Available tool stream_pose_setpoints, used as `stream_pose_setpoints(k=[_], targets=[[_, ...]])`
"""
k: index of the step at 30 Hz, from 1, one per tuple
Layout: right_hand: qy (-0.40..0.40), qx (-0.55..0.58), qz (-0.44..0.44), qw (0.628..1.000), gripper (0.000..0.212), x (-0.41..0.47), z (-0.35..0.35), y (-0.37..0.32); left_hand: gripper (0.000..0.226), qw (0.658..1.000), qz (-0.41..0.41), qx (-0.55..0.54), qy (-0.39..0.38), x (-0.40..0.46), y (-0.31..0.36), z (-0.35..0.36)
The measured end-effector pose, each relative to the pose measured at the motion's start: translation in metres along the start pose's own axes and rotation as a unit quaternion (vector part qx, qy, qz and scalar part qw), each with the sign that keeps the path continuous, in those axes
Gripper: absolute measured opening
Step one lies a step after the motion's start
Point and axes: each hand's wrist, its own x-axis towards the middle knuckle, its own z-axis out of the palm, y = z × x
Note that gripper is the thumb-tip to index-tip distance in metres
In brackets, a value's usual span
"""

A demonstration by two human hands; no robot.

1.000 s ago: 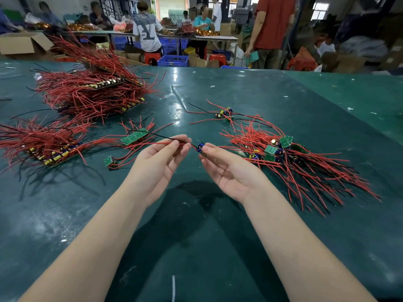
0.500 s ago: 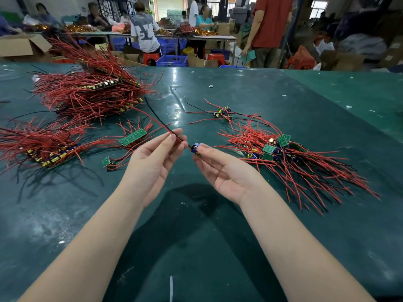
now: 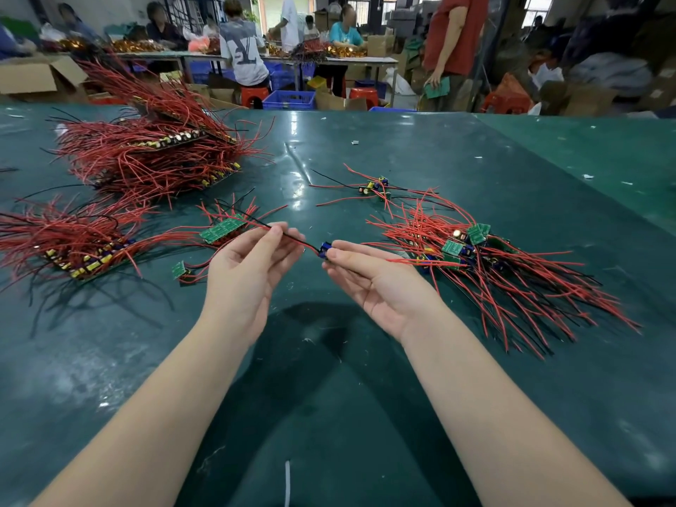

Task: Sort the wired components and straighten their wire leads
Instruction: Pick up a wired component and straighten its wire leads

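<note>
Red and black wire leads stretch between two bare hands above a dark green table.

The right hand pinches a small blue component at its fingertips, palm up; the left hand pinches the leads a short way along, with their free ends running on up and to the left. To the right of the hands lies a loose, tangled heap of green circuit boards with red wires. To the left sit a small group of green boards, a flat aligned row of components, and farther back a tall stacked pile. A few stray components lie beyond the hands. At the far tables people work among cardboard boxes and blue crates.
</note>
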Motion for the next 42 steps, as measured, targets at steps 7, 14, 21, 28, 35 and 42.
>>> stream_pose_setpoints(k=[7,14,21,28,35,42], targets=[[0.004,-0.018,-0.009,1.000,0.013,0.001,-0.001,0.000,0.017,0.999,-0.020,-0.036,0.023,0.005,0.001,-0.005],[0.015,-0.021,-0.011,1.000,0.014,0.003,-0.004,0.000,0.016,0.997,0.000,-0.064,0.051,0.009,0.001,-0.009],[0.018,-0.018,-0.009,1.000,0.014,0.004,-0.007,0.000,0.020,0.997,0.001,-0.050,0.057,0.011,0.001,-0.008],[0.014,-0.026,-0.010,1.000,0.014,0.006,-0.009,-0.001,0.024,0.994,-0.029,-0.075,0.069,0.011,0.005,-0.010],[-0.024,-0.074,-0.005,0.997,0.015,0.005,-0.009,-0.001,0.023,0.987,-0.080,-0.062,0.122,0.011,0.015,-0.013],[-0.008,-0.097,-0.010,0.995,0.015,0.006,-0.014,-0.003,0.020,0.981,-0.046,-0.093,0.162,0.015,0.017,-0.015]])
